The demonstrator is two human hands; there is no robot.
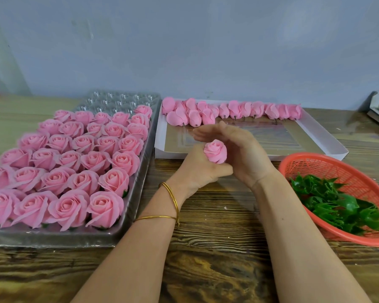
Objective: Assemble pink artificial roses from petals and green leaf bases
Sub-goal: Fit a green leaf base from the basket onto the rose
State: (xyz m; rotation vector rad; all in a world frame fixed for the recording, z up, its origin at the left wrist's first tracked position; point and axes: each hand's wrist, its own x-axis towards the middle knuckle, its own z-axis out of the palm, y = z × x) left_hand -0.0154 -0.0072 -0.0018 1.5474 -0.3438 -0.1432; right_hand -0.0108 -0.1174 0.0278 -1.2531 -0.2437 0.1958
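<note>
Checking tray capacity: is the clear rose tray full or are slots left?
Not full. The clear tray holds finished roses through most rows, but empty cells show at its far end.

No legible text, label, brand, number or sign found anywhere in the view. The white cardboard box (324, 136) at far right of centre carries a blurred reddish patch on its floor; no characters can be read there. All other surfaces are unmarked.
</note>
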